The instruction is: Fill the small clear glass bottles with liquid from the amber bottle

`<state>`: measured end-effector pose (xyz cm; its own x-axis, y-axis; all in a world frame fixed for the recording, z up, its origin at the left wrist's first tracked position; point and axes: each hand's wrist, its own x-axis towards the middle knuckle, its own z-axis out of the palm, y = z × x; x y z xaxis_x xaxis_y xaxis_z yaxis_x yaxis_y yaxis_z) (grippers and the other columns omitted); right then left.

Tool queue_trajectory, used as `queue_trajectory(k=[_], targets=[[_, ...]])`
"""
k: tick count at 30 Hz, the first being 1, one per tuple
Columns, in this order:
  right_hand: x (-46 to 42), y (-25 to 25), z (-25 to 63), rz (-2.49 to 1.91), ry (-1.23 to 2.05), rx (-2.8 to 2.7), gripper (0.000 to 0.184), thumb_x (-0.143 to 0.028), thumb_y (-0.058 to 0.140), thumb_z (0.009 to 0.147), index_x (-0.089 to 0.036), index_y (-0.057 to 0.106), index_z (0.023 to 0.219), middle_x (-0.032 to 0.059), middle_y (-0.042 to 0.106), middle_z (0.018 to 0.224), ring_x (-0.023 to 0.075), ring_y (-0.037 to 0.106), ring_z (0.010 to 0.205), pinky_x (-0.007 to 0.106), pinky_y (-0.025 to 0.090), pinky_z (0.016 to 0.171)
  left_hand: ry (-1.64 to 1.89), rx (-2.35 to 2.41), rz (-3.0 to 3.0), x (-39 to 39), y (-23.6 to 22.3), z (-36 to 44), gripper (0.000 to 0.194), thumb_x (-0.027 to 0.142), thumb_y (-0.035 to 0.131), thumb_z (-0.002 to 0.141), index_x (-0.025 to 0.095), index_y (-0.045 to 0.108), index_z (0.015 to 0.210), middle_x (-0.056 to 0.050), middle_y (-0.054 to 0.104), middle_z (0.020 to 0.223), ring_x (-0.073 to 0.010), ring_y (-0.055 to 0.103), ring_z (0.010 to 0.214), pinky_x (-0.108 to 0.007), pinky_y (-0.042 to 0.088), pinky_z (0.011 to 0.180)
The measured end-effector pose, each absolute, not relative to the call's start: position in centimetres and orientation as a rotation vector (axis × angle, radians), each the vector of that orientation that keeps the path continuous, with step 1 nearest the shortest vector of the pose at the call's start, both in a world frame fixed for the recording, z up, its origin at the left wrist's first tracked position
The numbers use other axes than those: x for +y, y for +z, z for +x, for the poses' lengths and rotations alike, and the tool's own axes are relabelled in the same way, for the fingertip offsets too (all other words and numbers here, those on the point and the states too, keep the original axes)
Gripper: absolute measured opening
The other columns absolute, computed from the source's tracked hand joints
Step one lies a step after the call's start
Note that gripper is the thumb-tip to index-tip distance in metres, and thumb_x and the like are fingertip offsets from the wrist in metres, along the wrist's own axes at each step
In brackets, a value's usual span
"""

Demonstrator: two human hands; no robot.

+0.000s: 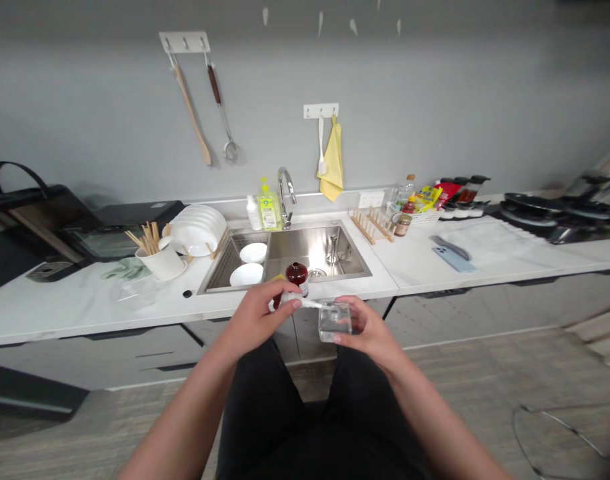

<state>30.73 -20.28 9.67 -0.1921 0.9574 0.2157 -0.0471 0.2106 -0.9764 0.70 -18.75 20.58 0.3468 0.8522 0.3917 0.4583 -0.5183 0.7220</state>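
My left hand [265, 312] pinches a slim white stick-like thing [309, 303] between thumb and fingers; its exact kind does not show. Its far end reaches to the rim of a clear, square glass container [333, 327]. My right hand [365, 327] grips that container from the right, thumb below and fingers above, in front of the counter edge. Just beyond my left hand, a dark red-brown bottle [297, 272] with a pale label stands at the sink's front edge. Something dark red shows partly under my left fingers, and its kind is hidden.
Behind lies the steel sink [355, 257], with white bowls [247, 274] in its left basket. Plates [195, 227] and a utensil holder [161, 261] stand left. A wooden rack [372, 225], a jar [401, 225] and a phone [453, 259] are on the right counter.
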Motion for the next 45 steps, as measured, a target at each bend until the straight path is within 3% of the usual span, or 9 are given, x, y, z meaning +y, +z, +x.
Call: queue_trajectory(k=[6, 16, 20, 24, 29, 33, 37, 40, 45], targets=[[-20.9, 9.5, 29.7, -0.917, 1.176, -1.469, 0.074, -0.042, 0.111, 0.069, -0.036, 0.075, 0.134, 0.0057, 0.079, 0.136, 0.0336, 0.079, 0.118, 0.05, 0.067, 0.103, 0.874, 1.111, 2.325, -19.0, 22.8, 1.5, 0.029, 0.053, 0.073, 0.107, 0.029, 0.087, 0.11, -0.004, 0.085, 0.099, -0.0247, 0.074, 0.08, -0.037, 0.053, 0.073], [-21.2, 10.2, 27.7, -0.99, 1.105, -1.558, 0.075, -0.043, 0.11, 0.068, -0.032, 0.074, 0.132, 0.0049, 0.083, 0.128, 0.0335, 0.079, 0.111, 0.046, 0.066, 0.093, 0.412, 1.026, 2.721, -17.7, 24.6, 5.0, 0.019, 0.042, 0.078, 0.102, 0.03, 0.087, 0.091, -0.009, 0.081, 0.083, -0.0314, 0.077, 0.078, -0.043, 0.056, 0.076], [-21.5, 10.6, 27.8, -0.966, 1.103, -1.542, 0.074, -0.043, 0.11, 0.067, -0.031, 0.075, 0.13, 0.0045, 0.083, 0.126, 0.0322, 0.08, 0.109, 0.044, 0.066, 0.092, 0.278, 0.984, 2.78, -18.0, 24.3, 5.9, 0.016, 0.038, 0.075, 0.104, 0.027, 0.086, 0.101, -0.01, 0.084, 0.093, -0.0317, 0.08, 0.087, -0.042, 0.057, 0.078], [-22.1, 11.2, 28.4, -0.95, 1.099, -1.537, 0.071, -0.041, 0.108, 0.07, -0.029, 0.074, 0.132, 0.0055, 0.081, 0.133, 0.0318, 0.079, 0.114, 0.043, 0.066, 0.094, 0.362, 0.914, 2.709, -19.0, 24.4, 5.9, 0.018, 0.029, 0.075, 0.103, 0.024, 0.08, 0.119, -0.009, 0.085, 0.111, -0.0304, 0.079, 0.103, -0.042, 0.058, 0.091], [-22.7, 11.6, 28.8, -0.942, 1.103, -1.561, 0.07, -0.043, 0.108, 0.07, -0.029, 0.075, 0.13, 0.0055, 0.082, 0.126, 0.0315, 0.078, 0.111, 0.043, 0.065, 0.092, 0.435, 0.59, 2.664, -19.3, 24.9, 5.4, 0.032, 0.009, 0.068, 0.097, 0.025, 0.078, 0.122, -0.008, 0.08, 0.122, -0.0278, 0.074, 0.12, -0.047, 0.057, 0.11], [-23.0, 11.8, 28.8, -0.942, 1.12, -1.554, 0.075, -0.044, 0.109, 0.068, -0.03, 0.076, 0.133, 0.0063, 0.081, 0.134, 0.033, 0.078, 0.115, 0.045, 0.065, 0.095, 0.584, 0.479, 2.607, -19.6, 24.3, 5.6, 0.054, 0.016, 0.079, 0.094, 0.03, 0.073, 0.145, -0.011, 0.07, 0.155, -0.0331, 0.062, 0.15, -0.057, 0.048, 0.13], [-23.1, 11.8, 28.9, -0.956, 1.132, -1.538, 0.075, -0.043, 0.11, 0.068, -0.031, 0.076, 0.134, 0.0062, 0.08, 0.138, 0.0336, 0.077, 0.123, 0.043, 0.064, 0.095, 0.834, 0.777, 2.451, -20.6, 22.1, 5.9, 0.07, 0.036, 0.094, 0.091, 0.029, 0.067, 0.155, -0.015, 0.066, 0.158, -0.0336, 0.069, 0.138, -0.054, 0.058, 0.118], [-23.2, 11.7, 29.1, -0.907, 1.16, -1.512, 0.075, -0.044, 0.11, 0.069, -0.032, 0.075, 0.135, 0.0067, 0.079, 0.138, 0.0334, 0.077, 0.125, 0.043, 0.064, 0.097, 0.993, 0.875, 2.393, -20.9, 20.3, 5.2, 0.059, 0.027, 0.087, 0.096, 0.029, 0.069, 0.152, -0.013, 0.071, 0.15, -0.0283, 0.074, 0.122, -0.05, 0.061, 0.111], [-23.1, 11.8, 29.1, -0.871, 1.223, -1.479, 0.078, -0.045, 0.111, 0.069, -0.031, 0.075, 0.136, 0.0073, 0.078, 0.139, 0.0316, 0.079, 0.118, 0.044, 0.066, 0.099, 1.073, 0.76, 2.315, -20.9, 19.1, 3.8, 0.066, 0.015, 0.077, 0.098, 0.031, 0.062, 0.16, -0.012, 0.074, 0.152, -0.0303, 0.071, 0.139, -0.047, 0.057, 0.116]])
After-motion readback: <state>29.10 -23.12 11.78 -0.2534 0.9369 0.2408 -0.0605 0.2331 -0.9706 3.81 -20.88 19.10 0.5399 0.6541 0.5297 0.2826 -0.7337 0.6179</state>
